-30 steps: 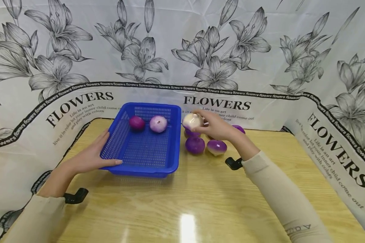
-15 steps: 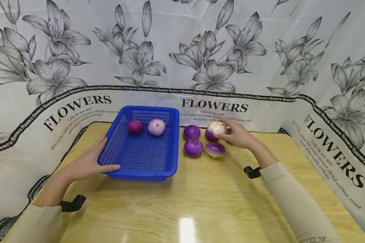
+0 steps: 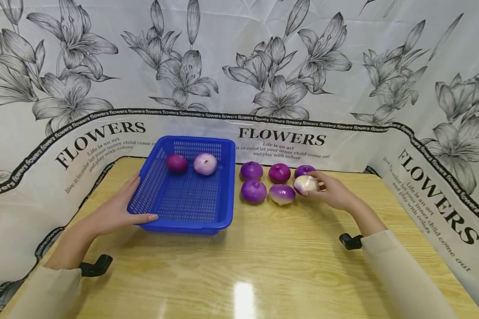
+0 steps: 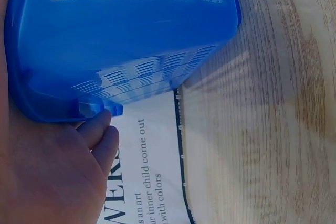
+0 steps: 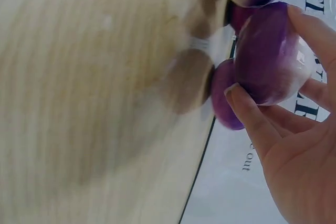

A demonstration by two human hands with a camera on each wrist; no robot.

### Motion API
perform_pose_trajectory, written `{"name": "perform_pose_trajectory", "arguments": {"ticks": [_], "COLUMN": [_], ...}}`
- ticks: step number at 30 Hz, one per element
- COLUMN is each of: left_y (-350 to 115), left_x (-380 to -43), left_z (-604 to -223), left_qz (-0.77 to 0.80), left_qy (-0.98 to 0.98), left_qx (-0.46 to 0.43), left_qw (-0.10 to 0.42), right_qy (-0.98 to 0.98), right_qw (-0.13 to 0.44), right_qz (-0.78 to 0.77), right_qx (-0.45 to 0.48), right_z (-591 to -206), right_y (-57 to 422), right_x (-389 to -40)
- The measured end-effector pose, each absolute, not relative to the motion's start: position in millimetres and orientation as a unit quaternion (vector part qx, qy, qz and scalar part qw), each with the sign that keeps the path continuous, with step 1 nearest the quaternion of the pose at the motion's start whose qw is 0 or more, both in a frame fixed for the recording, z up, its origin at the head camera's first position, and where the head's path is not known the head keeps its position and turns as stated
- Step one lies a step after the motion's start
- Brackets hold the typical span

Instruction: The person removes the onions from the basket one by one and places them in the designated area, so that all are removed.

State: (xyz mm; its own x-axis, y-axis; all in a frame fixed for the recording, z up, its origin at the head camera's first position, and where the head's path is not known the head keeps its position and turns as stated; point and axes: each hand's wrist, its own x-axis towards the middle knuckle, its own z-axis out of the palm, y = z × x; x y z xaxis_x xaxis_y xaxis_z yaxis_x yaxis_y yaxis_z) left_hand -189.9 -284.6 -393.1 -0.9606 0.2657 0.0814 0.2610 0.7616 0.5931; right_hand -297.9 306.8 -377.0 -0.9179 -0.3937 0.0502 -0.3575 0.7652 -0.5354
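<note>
My left hand (image 3: 113, 212) holds the near left corner of a blue plastic basket (image 3: 228, 204), its thumb on the front rim and its fingers along the left side. In the left wrist view, fingertips (image 4: 97, 129) sit under the basket's rim (image 4: 37, 111). Inside the basket lie a dark purple onion (image 3: 177, 163) and a paler onion (image 3: 205, 164). My right hand (image 3: 335, 191) grips a purple-and-white onion (image 3: 305, 184) between thumb and fingers, pale end up. In the right wrist view this onion (image 5: 265, 56) overlaps another purple onion (image 5: 224, 98) behind it.
Right of the basket, purple onions stand in two rows: a back row (image 3: 279, 173) of three and a front row with one onion (image 3: 253, 192) beside a white-bottomed one (image 3: 282, 194). A flower-printed cloth (image 3: 207, 124) rises behind the wooden table (image 3: 191, 274).
My right hand has carried the onion rightward from beside the basket, then lowered it to the right end of the front row. My left hand stays on the basket.
</note>
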Motion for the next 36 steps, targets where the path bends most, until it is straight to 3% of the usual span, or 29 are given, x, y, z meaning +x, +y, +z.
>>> {"name": "perform_pose_trajectory", "arguments": {"ticks": [17, 29, 36], "left_y": [-285, -285, -284], "left_x": [-192, -196, -194], "left_z": [-393, -391, -391], "left_qz": [0.317, 0.313, 0.311], "left_qy": [0.936, 0.938, 0.940], "left_qx": [0.150, 0.146, 0.142], "left_qw": [-0.003, -0.002, 0.004], "right_qy": [0.941, 0.947, 0.937], "right_qw": [0.060, 0.027, -0.013], "right_qz": [-0.267, -0.233, -0.234], "right_qx": [-0.200, -0.218, -0.259], "right_z": [-401, -379, -351], "right_y": [322, 315, 278], "right_x": [-293, -292, -292]}}
